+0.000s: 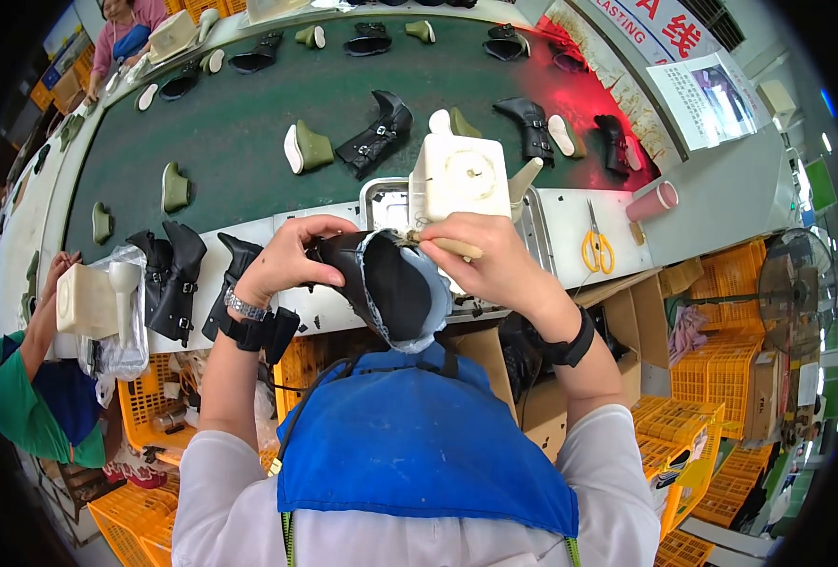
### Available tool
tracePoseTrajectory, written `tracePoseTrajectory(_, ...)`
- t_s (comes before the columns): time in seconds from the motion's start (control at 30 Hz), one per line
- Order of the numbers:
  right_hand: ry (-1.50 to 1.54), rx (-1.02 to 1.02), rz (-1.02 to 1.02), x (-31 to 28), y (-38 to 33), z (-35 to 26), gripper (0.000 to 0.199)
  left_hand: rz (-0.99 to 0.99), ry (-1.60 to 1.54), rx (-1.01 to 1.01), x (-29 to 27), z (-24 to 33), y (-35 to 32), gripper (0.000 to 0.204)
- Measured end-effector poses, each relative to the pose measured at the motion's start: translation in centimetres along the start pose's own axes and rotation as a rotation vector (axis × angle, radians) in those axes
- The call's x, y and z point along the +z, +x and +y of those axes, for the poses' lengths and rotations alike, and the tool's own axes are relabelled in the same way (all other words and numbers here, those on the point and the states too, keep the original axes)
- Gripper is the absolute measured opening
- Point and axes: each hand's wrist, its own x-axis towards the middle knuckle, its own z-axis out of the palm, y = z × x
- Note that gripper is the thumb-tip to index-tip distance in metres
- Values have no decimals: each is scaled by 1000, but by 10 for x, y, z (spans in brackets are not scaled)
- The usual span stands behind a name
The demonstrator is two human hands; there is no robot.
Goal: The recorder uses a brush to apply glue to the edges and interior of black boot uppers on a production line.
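Note:
My left hand (291, 255) grips the side of a black boot upper (405, 288), with its wide opening turned toward me. A pale, ragged edge runs around that opening. In my right hand (494, 260) is a small brush (460, 249) with a light wooden handle, its bristles at the boot upper's far rim. Just beyond my hands, a cream plastic container (466, 180) stands in a metal tray (381, 194). Left of my left hand, several black buckled boots (175, 283) are on the white bench edge.
A green conveyor (239, 118) carries black boots and green lasts with white soles. Scissors (596, 248) with orange handles and a pink cup (652, 201) lie to the right. Cardboard boxes (641, 317) and yellow crates (712, 378) stand below. A co-worker's arm (41, 331) reaches in at left.

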Motion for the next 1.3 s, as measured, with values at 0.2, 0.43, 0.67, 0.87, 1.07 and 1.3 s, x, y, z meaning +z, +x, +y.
tracePoseTrajectory(0.2,-71,38,-92,4,15,2,8,154,250,96,11,7,-5,57)
tracePoseTrajectory(0.43,-196,107,-183,8,32,5,13,245,357,195,24,5,-11,56)
tracePoseTrajectory(0.67,-143,181,-143,18,41,11,13,276,241,145,23,-7,-14,50)
tracePoseTrajectory(0.87,251,185,29,28,26,18,13,240,42,4,14,-20,-20,53)
tracePoseTrajectory(1.07,566,451,152,23,19,17,14,216,36,-7,15,-21,-19,53)
tracePoseTrajectory(1.3,671,516,354,-4,7,16,17,336,9,11,-5,-28,-25,56)
